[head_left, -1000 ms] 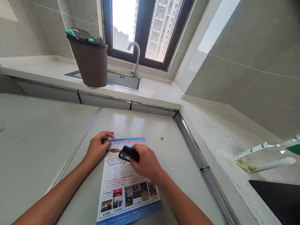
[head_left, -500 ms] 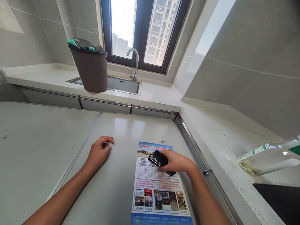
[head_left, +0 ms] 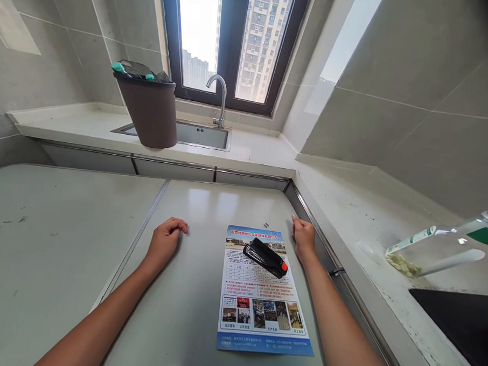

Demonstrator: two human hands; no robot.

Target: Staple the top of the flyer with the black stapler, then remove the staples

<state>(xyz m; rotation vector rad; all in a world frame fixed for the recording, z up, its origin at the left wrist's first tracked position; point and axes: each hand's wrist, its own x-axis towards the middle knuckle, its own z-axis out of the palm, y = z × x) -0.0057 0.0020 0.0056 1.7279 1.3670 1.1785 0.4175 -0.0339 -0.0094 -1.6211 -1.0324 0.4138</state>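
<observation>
A black stapler with a red-orange end lies slantwise on a printed flyer, which rests flat on the pale table. To the left of the flyer, my left hand rests on the table with its fingers curled in and nothing visible in them. My right hand is at the table's right side, just beyond the flyer's upper right corner, apart from the stapler. Its fingers are folded together, with nothing seen in them. Small grey staples lie above the flyer's top edge.
A brown bin with a dark liner stands on the back counter, partly in front of the sink and faucet. On the right counter, a clear plastic bottle lies tilted near a black panel. Small scraps dot the left tabletop.
My right hand has let go of the stapler and moved right and up, off the flyer. The stapler stays on the flyer; my left hand has hardly moved.
</observation>
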